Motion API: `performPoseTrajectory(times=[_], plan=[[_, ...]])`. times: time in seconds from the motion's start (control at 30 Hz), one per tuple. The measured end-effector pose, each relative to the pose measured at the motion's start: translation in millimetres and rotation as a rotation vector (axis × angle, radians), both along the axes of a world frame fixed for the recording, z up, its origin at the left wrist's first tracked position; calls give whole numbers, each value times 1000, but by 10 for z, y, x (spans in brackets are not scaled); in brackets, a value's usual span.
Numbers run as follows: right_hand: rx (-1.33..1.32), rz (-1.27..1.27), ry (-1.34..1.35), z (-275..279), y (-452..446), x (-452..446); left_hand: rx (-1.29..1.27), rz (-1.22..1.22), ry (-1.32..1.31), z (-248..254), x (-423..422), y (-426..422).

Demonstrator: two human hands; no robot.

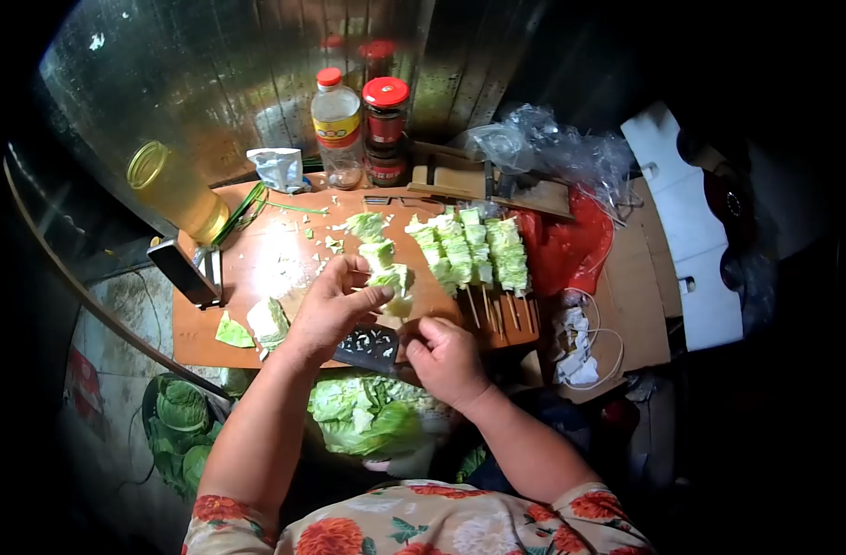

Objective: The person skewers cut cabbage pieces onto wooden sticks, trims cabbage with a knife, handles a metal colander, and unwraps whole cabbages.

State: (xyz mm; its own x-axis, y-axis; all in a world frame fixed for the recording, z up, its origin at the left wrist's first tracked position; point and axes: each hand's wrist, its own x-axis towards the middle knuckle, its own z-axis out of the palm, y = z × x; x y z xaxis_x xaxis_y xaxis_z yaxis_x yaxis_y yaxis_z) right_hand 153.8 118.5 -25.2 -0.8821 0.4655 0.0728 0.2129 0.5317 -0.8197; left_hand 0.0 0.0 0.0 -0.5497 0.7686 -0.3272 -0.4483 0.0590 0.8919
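Note:
My left hand (335,305) is closed on pale green cabbage pieces (379,254) strung in a row above the board. Pinched fingers of my right hand (446,359) are at the lower end of that row, on a thin skewer that mostly does not show. Below the hands lies a dark cleaver blade (366,346) dotted with cabbage bits. Several finished cabbage skewers (469,248) lie side by side to the right, their bare sticks pointing toward me. Loose cabbage leaves (269,322) sit left of my left hand. A heap of cabbage leaves (367,412) is below the board's front edge.
On the wooden board (201,324) stand a phone (183,273), a jar of yellow liquid (178,194), a red-capped bottle (338,129) and red-lidded jars (386,120). A red plastic bag (580,240) lies at right. Whole cabbages (181,407) are low at left.

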Motion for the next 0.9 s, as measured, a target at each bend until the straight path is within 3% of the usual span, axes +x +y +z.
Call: performPoseTrajectory(times=[0.07,0.17,0.27,0.37,0.77,0.9], plan=[[-79,-132,22,-108,113,54,-78,65,-37,102,-8,5],[191,-250,-54,-17,597,257,-135,22,71,48,9,86],[269,-352,-212,-189,1006,404,-157,30,96,6,-6,90],[304,-374,-439,-154,1226,437,-172,45,106,9,-6,95],[294,-300,-603,-297,1394,302,-231,77,160,-157,-195,45],[314,-255,-752,-30,1301,259,-259,98,118,-219,-274,27]])
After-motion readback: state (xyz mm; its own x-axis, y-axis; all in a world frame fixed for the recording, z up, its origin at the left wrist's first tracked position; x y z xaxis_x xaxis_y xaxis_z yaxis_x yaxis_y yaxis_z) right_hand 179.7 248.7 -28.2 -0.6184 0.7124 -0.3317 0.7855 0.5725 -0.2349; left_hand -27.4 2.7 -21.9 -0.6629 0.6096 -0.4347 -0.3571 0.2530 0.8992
